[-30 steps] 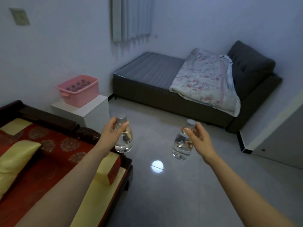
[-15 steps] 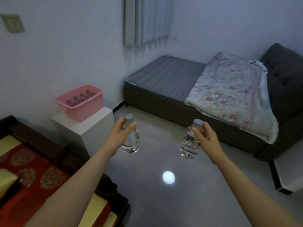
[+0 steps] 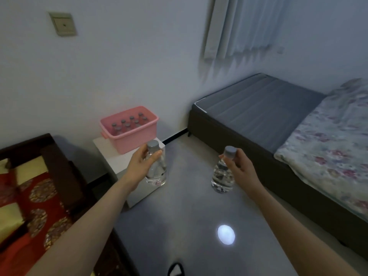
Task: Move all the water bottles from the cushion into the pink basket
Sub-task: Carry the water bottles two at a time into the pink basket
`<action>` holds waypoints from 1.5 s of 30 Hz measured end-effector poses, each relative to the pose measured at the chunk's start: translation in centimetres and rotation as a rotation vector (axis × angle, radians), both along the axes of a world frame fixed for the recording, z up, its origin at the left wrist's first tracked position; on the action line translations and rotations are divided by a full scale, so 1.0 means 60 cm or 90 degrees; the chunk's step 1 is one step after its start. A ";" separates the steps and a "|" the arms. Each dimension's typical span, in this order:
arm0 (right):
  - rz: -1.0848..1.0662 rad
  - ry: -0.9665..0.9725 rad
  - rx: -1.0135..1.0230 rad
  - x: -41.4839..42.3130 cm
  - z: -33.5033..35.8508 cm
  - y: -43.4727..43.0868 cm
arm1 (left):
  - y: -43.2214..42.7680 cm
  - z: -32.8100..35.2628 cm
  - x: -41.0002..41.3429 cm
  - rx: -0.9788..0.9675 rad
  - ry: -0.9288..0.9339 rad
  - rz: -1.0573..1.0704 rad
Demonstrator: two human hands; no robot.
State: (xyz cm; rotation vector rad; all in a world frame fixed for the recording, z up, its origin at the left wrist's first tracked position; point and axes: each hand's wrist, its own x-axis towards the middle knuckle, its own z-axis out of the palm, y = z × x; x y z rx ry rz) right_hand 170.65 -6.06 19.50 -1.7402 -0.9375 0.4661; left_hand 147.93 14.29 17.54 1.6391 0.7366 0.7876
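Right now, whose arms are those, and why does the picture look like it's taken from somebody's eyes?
A person wears a small camera on their head, so you see what they see: their own two arms reaching forward. There is only this one view. The left hand holds a water bottle, and the right hand holds another bottle near its grey cap. Ahead, a pink basket sits on a white stand by the wall, with several capped bottles already standing inside. A red and yellow cushion lies at the left, and a grey bed with a flowery blanket at the right.
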 end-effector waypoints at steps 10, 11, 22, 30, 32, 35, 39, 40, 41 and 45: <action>0.111 0.029 0.004 0.158 -0.027 0.347 | 0.283 -0.030 0.116 -0.037 -0.022 0.088; 0.119 0.030 0.010 0.167 -0.026 0.377 | 0.302 -0.029 0.123 -0.038 -0.023 0.095; 0.286 0.013 0.001 0.273 -0.061 0.757 | 0.560 -0.061 0.195 -0.009 0.018 0.238; 0.433 0.041 -0.005 0.267 -0.088 1.005 | 0.703 -0.101 0.190 -0.008 0.000 0.411; 0.463 0.046 -0.014 0.254 -0.102 1.047 | 0.723 -0.115 0.178 -0.025 0.001 0.441; 0.505 0.069 -0.032 0.224 -0.133 1.108 | 0.756 -0.138 0.156 -0.055 -0.001 0.474; 0.521 0.090 -0.046 0.183 -0.174 1.175 | 0.801 -0.175 0.128 -0.070 0.012 0.491; 0.512 0.096 -0.050 0.174 -0.186 1.187 | 0.812 -0.185 0.121 -0.080 0.015 0.489; 0.499 0.102 -0.051 0.165 -0.200 1.204 | 0.830 -0.197 0.113 -0.088 0.016 0.484; 0.461 0.160 -0.090 0.134 -0.250 1.243 | 0.872 -0.238 0.093 -0.126 0.024 0.444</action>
